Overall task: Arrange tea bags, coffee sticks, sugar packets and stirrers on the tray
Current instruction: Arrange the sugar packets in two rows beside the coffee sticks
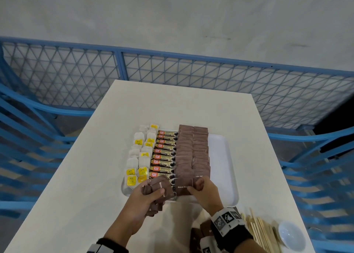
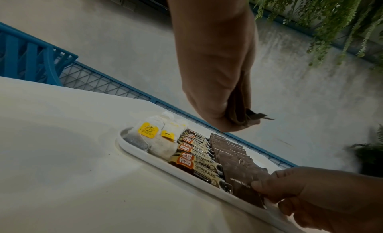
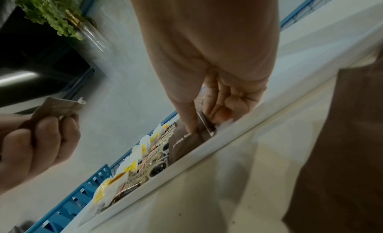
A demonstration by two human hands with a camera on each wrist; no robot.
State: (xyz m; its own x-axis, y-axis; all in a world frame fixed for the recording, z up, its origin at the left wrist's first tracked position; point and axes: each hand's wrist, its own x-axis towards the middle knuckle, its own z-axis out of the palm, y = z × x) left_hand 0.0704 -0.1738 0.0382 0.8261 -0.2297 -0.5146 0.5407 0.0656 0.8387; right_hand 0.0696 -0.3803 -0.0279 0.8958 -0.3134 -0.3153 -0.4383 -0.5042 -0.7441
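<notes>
Nearest, the left hand (image 1: 147,197) clutches a bunch of brown paper sugar packets (image 1: 156,199) above the near rim of the white plastic tray (image 1: 222,166). One could slip from that loose bunch onto the coffee sticks (image 1: 164,153). Just beyond, the right hand (image 1: 203,190) pinches the front brown packet (image 1: 183,186) between thumb and curled fingers, seating it in the rows; nudging may topple them.

White tray (image 1: 222,157), brown sugar packets (image 1: 191,153), yellow-tagged white tea bags (image 1: 140,153), blue lattice fence (image 1: 172,68)
</notes>
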